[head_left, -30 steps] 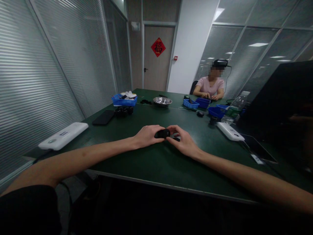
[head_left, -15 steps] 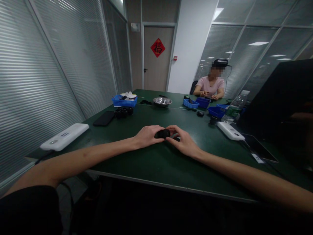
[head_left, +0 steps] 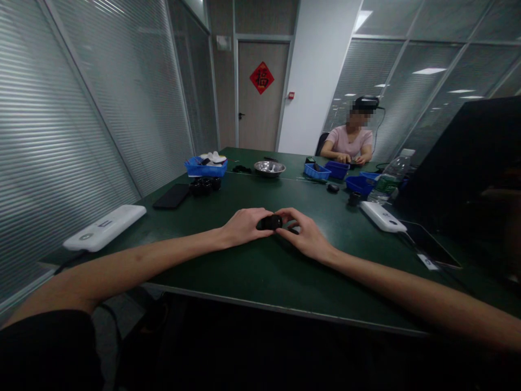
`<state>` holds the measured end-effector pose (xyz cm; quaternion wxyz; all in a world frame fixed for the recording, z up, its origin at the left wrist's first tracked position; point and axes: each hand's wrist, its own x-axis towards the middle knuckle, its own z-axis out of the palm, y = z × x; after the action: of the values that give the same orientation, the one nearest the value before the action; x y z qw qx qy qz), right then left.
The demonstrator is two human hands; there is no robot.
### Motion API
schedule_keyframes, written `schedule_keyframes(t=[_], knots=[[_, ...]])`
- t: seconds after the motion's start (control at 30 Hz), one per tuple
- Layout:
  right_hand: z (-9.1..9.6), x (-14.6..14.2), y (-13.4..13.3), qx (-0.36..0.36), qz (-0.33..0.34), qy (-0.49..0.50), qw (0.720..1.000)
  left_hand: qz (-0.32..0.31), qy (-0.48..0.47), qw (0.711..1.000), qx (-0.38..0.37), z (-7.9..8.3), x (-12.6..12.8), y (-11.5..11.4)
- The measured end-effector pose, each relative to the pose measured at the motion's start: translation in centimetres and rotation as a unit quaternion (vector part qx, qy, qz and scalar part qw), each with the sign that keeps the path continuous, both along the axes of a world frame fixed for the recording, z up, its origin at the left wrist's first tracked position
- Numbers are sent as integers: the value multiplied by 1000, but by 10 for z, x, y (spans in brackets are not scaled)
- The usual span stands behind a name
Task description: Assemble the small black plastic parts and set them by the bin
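Note:
Just above the green table (head_left: 252, 277), a small black cylindrical part (head_left: 271, 221) with a rounded, glossy end is between my two hands. My left hand (head_left: 247, 225) grips it from the left, thumb in front and fingers behind. From the right, the curved thumb and fingertips of my right hand (head_left: 303, 232) close on its other end. Another small dark piece (head_left: 293, 230) shows beneath the right fingers; whether they touch it I cannot tell.
Left are a white power bank (head_left: 105, 228), a black phone (head_left: 171, 196), black round parts (head_left: 205, 185) and a blue basket (head_left: 206, 167). A steel bowl (head_left: 269, 169) stands behind. Right are blue bins (head_left: 359, 186), a bottle (head_left: 388, 179) and another white power bank (head_left: 382, 217). A co-worker (head_left: 350, 142) sits beyond.
The black part's right end looks slightly turned, with its shine altered. My hands stay almost in place around it. The co-worker's hands have shifted a little.

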<state>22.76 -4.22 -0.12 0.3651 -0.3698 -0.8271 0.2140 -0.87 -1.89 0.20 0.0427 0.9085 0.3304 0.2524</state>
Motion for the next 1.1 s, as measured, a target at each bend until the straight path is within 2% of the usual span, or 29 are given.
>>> schedule_keyframes(t=[0.2, 0.4, 0.63, 0.83, 1.0, 1.1], knots=[[-1, 0, 1, -29, -56, -7, 998, 10, 10, 1000, 16, 1, 1, -1], [-2, 1, 2, 1, -9, -5, 1000, 5, 16, 1000, 11, 0, 0, 0], [0, 0, 1, -31, -54, -9, 998, 12, 10, 1000, 24, -1, 0, 0], [0, 1, 0, -3, 2, 2, 1000, 0, 4, 1000, 8, -1, -1, 1], [1, -1, 0, -25, -51, 2, 998, 12, 4, 1000, 20, -1, 0, 1], [0, 0, 1, -37, -46, -11, 998, 10, 10, 1000, 23, -2, -1, 1]])
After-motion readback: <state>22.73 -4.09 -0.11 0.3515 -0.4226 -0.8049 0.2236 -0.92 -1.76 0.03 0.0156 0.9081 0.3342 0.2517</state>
